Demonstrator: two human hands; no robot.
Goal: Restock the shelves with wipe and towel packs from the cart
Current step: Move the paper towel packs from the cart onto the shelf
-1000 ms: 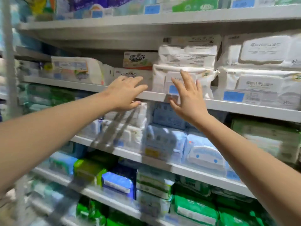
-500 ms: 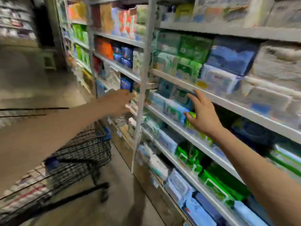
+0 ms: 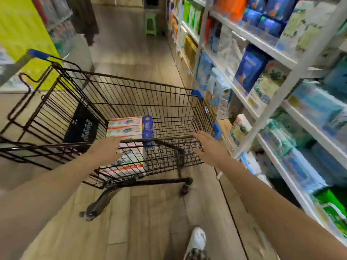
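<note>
1. The shelves [image 3: 262, 42] are seen along the right of the aisle, filled with packs from near to far. No open slot can be picked out through the blur.
2. The cart [image 3: 169, 109] is stood in the aisle to the left of the shelves, its near rim under both hands.
3. The white packs [image 3: 124, 127] are stacked in the left half of the basket, against its near wall. Their long sides appear to run left to right.
4. The left hand [image 3: 105, 149] is held at the near rim, directly over the stack, with fingers straight and nothing grasped. The right hand [image 3: 210, 145] is held at the rim's right end, likewise released and empty, well apart from the stack.
5. The blue pack [image 3: 147, 126] is stood on end, touching the right side of the stack, so it lies between the 2 hands but nearer the left.
6. The coming move is judged to be a reach down and slightly far into the basket, the left hand being better placed.
7. The stack's lower packs are screened by the wire wall and the left hand. Their count cannot be told, nor whether either hand touches the rim. Print on every pack is blurred.
</note>
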